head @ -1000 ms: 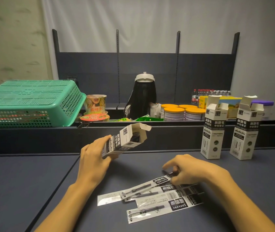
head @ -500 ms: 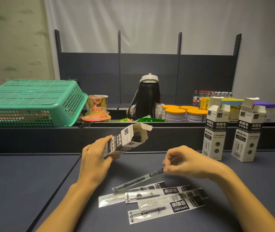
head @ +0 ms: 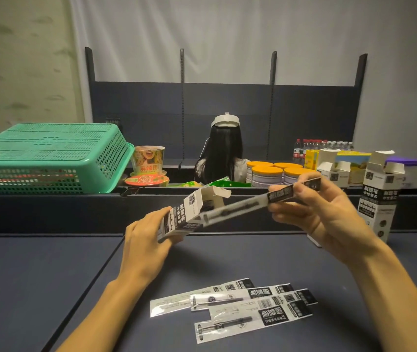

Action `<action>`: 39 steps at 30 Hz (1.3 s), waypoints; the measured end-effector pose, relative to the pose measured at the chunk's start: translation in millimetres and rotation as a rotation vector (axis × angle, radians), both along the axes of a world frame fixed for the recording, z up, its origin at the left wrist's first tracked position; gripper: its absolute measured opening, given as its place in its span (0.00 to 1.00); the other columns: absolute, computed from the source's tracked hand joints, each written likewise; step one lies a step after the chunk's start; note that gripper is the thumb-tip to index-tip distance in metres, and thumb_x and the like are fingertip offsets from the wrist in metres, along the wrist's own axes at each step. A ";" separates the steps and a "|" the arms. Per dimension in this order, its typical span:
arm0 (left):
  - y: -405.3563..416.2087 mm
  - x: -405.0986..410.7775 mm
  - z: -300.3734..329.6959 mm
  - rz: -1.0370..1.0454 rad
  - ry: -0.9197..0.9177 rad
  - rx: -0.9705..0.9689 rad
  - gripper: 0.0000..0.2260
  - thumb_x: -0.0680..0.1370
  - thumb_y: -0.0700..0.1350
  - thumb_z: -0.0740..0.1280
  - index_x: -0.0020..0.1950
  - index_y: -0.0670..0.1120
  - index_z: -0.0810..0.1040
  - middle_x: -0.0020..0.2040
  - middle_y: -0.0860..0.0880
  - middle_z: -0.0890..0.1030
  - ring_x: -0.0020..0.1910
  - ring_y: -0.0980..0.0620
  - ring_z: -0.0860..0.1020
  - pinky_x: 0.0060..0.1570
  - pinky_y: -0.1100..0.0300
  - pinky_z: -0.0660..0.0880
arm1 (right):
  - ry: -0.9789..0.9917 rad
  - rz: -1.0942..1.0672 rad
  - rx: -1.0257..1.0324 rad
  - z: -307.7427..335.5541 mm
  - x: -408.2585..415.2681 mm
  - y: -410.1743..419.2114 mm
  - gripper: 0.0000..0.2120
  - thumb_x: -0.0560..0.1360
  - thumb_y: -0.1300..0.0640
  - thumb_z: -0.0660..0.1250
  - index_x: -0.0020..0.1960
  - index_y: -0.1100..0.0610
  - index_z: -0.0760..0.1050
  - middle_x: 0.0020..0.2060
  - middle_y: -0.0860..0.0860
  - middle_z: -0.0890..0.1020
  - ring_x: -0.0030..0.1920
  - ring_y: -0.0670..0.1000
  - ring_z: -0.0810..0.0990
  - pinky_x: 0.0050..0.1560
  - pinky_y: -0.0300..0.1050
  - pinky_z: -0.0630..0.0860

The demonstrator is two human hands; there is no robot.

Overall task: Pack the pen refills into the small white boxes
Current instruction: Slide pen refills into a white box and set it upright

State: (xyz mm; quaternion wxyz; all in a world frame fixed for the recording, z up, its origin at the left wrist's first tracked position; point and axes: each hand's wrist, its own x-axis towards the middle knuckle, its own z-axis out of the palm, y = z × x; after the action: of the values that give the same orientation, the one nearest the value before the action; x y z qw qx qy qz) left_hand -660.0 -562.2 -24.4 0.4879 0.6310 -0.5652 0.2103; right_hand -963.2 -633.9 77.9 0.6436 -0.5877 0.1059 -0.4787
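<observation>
A small white box (head: 185, 215) is held above the table (head: 49, 288) by the left hand (head: 146, 240), whose fingers are curled round its lower end; the box is tilted, its open top with the flap up turned toward the right. A packaged pen refill (head: 243, 207) is pinched at its printed end by the thumb and fingers of the right hand (head: 314, 212), and its far tip lies at the mouth of the box (whether it is already inside cannot be told). Four more refill packets (head: 230, 308) lie overlapping on the table near the person, untouched. Two further white boxes stand upright to the right with their flaps open, one (head: 377, 196) in plain view and the other (head: 332, 166) half hidden behind the right hand.

The step in hand is judged to be the insertion. The thin packet could be bent or caught on the raised flap or the edge of the opening if it is pushed off line with the box. Since the packet is held only at its far end, the tip may wander, and a slack pinch could let it be dropped.
</observation>
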 end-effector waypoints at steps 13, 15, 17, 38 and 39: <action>-0.2 -1.0 -1.3 0.001 0.006 0.006 0.29 0.68 0.47 0.78 0.66 0.48 0.74 0.60 0.51 0.79 0.56 0.49 0.78 0.56 0.42 0.73 | -0.029 -0.077 -0.088 -4.5 5.5 -4.7 0.08 0.69 0.59 0.68 0.46 0.58 0.73 0.52 0.63 0.83 0.52 0.64 0.83 0.49 0.53 0.82; -0.2 -1.4 -1.7 -0.001 -0.003 0.014 0.28 0.68 0.47 0.78 0.66 0.48 0.74 0.60 0.51 0.79 0.56 0.50 0.78 0.56 0.42 0.73 | -0.003 -0.095 -0.132 -6.2 9.2 -2.4 0.09 0.69 0.59 0.68 0.47 0.59 0.73 0.51 0.62 0.83 0.51 0.63 0.84 0.48 0.53 0.82; -0.4 -1.6 -2.0 -0.009 -0.012 0.022 0.28 0.68 0.47 0.78 0.66 0.49 0.73 0.60 0.52 0.79 0.56 0.50 0.77 0.56 0.43 0.73 | 0.029 -0.143 -0.189 -8.9 14.1 -0.9 0.08 0.72 0.61 0.67 0.49 0.62 0.73 0.50 0.60 0.84 0.50 0.61 0.84 0.46 0.51 0.83; -1.2 -2.6 -4.3 -0.080 -0.092 0.088 0.27 0.69 0.50 0.75 0.67 0.50 0.72 0.61 0.51 0.78 0.57 0.50 0.77 0.56 0.43 0.73 | 0.332 -0.618 -1.139 -52.6 48.7 -15.2 0.10 0.73 0.61 0.67 0.53 0.61 0.82 0.48 0.52 0.75 0.46 0.45 0.77 0.43 0.36 0.78; -1.2 -2.3 -3.9 -0.081 -0.093 0.089 0.27 0.69 0.51 0.74 0.67 0.50 0.72 0.61 0.52 0.78 0.57 0.51 0.77 0.56 0.44 0.73 | 0.358 -0.620 -1.150 -53.8 49.1 -15.7 0.10 0.74 0.59 0.67 0.53 0.59 0.82 0.49 0.52 0.74 0.46 0.46 0.77 0.43 0.37 0.79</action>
State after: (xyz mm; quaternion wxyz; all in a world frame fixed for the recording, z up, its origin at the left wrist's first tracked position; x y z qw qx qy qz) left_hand -662.3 -563.4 -28.3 0.4409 0.6182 -0.6211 0.1940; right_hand -914.1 -649.6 24.1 0.0340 -0.8492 0.1031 -0.5168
